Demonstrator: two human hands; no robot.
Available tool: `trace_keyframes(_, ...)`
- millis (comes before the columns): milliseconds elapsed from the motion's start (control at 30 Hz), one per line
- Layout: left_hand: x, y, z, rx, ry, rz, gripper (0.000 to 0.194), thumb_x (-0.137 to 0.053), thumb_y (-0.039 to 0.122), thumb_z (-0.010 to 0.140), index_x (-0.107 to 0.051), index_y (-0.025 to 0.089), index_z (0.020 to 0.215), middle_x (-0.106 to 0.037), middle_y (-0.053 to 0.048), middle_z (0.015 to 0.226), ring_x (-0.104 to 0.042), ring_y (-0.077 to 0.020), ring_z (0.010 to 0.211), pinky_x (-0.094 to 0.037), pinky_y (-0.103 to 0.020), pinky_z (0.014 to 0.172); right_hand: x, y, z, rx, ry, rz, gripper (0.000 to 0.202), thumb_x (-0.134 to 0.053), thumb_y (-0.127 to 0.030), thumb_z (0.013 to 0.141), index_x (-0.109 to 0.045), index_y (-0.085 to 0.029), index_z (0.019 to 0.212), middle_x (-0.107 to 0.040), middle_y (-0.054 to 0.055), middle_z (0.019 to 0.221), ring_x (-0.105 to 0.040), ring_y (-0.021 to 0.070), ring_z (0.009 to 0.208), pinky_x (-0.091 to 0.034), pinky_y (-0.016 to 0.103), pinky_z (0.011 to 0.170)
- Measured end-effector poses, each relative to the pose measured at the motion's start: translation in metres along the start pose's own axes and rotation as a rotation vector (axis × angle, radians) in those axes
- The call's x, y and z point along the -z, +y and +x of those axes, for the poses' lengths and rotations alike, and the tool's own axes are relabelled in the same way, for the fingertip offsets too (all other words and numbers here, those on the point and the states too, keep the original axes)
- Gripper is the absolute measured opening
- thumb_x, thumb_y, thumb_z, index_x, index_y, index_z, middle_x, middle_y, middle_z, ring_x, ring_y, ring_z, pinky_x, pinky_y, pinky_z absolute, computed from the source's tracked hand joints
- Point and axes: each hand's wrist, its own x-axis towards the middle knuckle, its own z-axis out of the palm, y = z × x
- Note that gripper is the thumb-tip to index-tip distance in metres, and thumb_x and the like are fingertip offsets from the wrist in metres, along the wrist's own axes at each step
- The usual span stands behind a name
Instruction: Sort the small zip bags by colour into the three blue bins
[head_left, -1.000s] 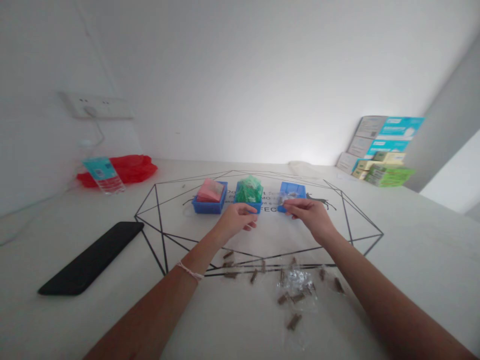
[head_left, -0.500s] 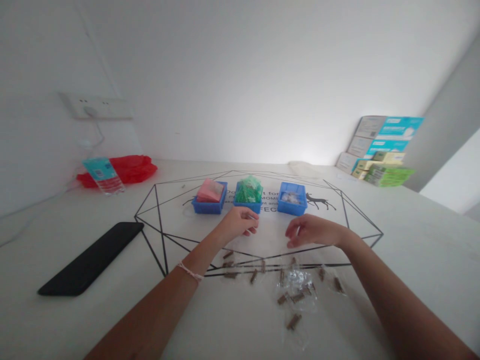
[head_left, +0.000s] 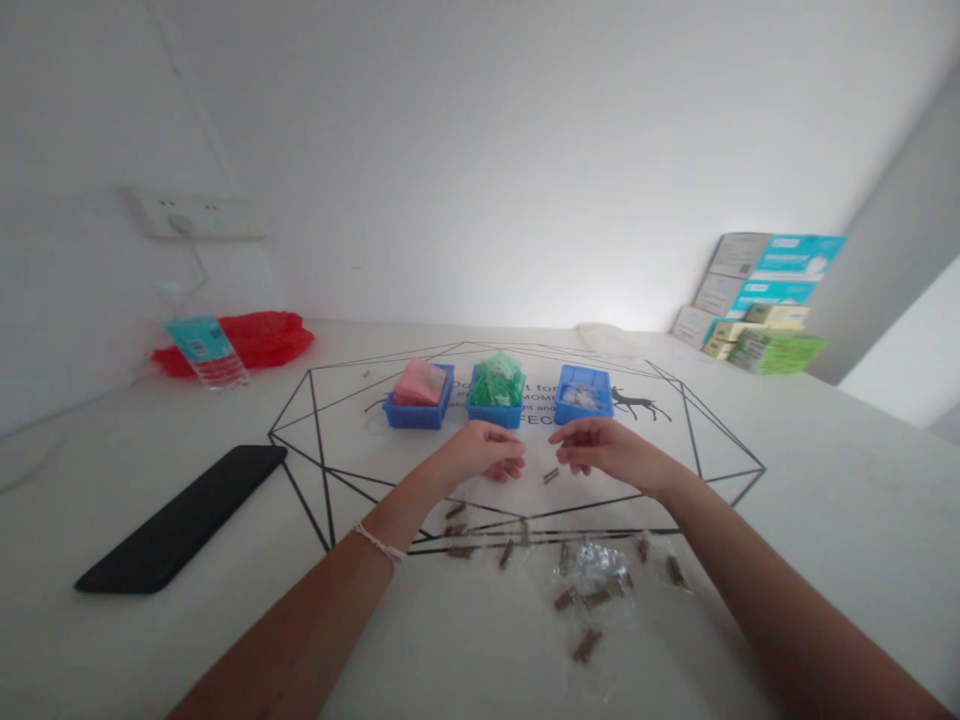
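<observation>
My left hand (head_left: 484, 452) hovers low over the table in front of the middle blue bin, fingers loosely bent and apart, with nothing visible in them. Facing it, my right hand (head_left: 600, 448) is in front of the right blue bin, its fingers slightly bent and apart, apparently holding nothing. Below its fingertips a pair of small metal pins (head_left: 551, 475) lies on the table. The middle bin (head_left: 495, 416) holds green plastic packets (head_left: 499, 380). Pink packets (head_left: 418, 382) fill the left bin (head_left: 415, 416). Small clear bags (head_left: 583, 398) lie in the right bin (head_left: 584, 416).
Nearer me, several small clear bags with brownish metal pieces (head_left: 587, 645) are scattered. A black flat pad (head_left: 184, 520) lies on the left. Behind it are a water bottle (head_left: 206, 352) and a red plastic bag (head_left: 270, 338). Stacked boxes (head_left: 772, 290) stand at the back right.
My right hand has moved left and slightly up, towards my left hand. Small metal pins now show on the table between the hands. My left hand has shifted slightly.
</observation>
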Motion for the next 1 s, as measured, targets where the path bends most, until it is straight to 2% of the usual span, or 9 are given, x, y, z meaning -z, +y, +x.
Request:
trace_keyframes(133,0.001,-0.003,-0.001,0.037,-0.118,-0.111,0.034,-0.087,0.037,0.062,-0.073,0.011,0.079,-0.076,-0.013,0.083,-0.072,-0.0203,0.074,-0.057,-0.033,0.074,-0.008,0.008,0.008,-0.009,0.123,0.221,0.023,-0.08,-0.028,0.067,-0.071,-0.015,0.084,-0.068,0.002,0.066,-0.059,0.0121,0.058,-0.048,0.028,0.059)
trace_keyframes(367,0.004,-0.008,0.002,0.103,-0.133,-0.262,0.035,-0.093,0.023,0.054,-0.074,0.011,0.081,-0.077,-0.013,0.082,-0.072,-0.0196,0.076,-0.057,-0.034,0.082,-0.018,0.013,0.013,-0.025,0.219,0.472,0.029,-0.086,-0.024,0.058,-0.067,-0.017,0.078,-0.072,0.003,0.075,-0.066,0.0126,0.068,-0.054,0.026,0.066)
trace_keyframes(500,0.005,-0.008,0.003,0.081,-0.104,-0.251,0.03,-0.092,0.02,0.054,-0.075,0.011,0.077,-0.076,-0.01,0.077,-0.07,-0.0155,0.069,-0.056,-0.029,0.075,-0.021,0.009,0.012,-0.051,0.213,0.447,0.025,-0.084,-0.019,0.06,-0.066,-0.016,0.078,-0.073,0.004,0.075,-0.069,0.0141,0.068,-0.054,0.025,0.066)
trace_keyframes(700,0.006,-0.005,0.001,0.119,-0.016,-0.164,0.029,-0.091,0.03,0.055,-0.074,0.01,0.07,-0.074,-0.009,0.071,-0.066,-0.0134,0.062,-0.053,-0.027,0.067,-0.022,0.006,0.011,-0.199,0.207,0.263,0.004,-0.073,-0.016,0.074,-0.07,-0.013,0.075,-0.072,0.006,0.068,-0.066,0.012,0.057,-0.048,0.019,0.048)
trace_keyframes(767,0.005,-0.004,0.0,0.131,0.014,-0.135,0.03,-0.091,0.031,0.054,-0.074,0.01,0.067,-0.073,-0.008,0.069,-0.066,-0.0135,0.061,-0.052,-0.027,0.065,-0.022,0.006,0.011,-0.22,0.201,0.243,0.006,-0.07,-0.015,0.077,-0.069,-0.013,0.071,-0.07,0.005,0.066,-0.062,0.01,0.052,-0.044,0.018,0.043)
trace_keyframes(900,0.004,-0.005,0.001,0.135,0.027,-0.1,0.028,-0.09,0.03,0.054,-0.072,0.01,0.064,-0.073,-0.008,0.067,-0.065,-0.0133,0.059,-0.051,-0.028,0.063,-0.023,0.009,0.012,-0.214,0.194,0.247,0.009,-0.072,-0.015,0.075,-0.068,-0.013,0.067,-0.07,0.005,0.063,-0.06,0.0093,0.048,-0.042,0.018,0.04)
trace_keyframes(1000,0.005,-0.006,0.002,0.12,0.023,-0.109,0.028,-0.09,0.029,0.053,-0.073,0.011,0.066,-0.073,-0.008,0.068,-0.065,-0.014,0.059,-0.051,-0.028,0.063,-0.024,0.009,0.012,-0.198,0.193,0.286,0.007,-0.076,-0.015,0.072,-0.069,-0.013,0.074,-0.071,0.005,0.063,-0.063,0.0117,0.05,-0.045,0.019,0.041)
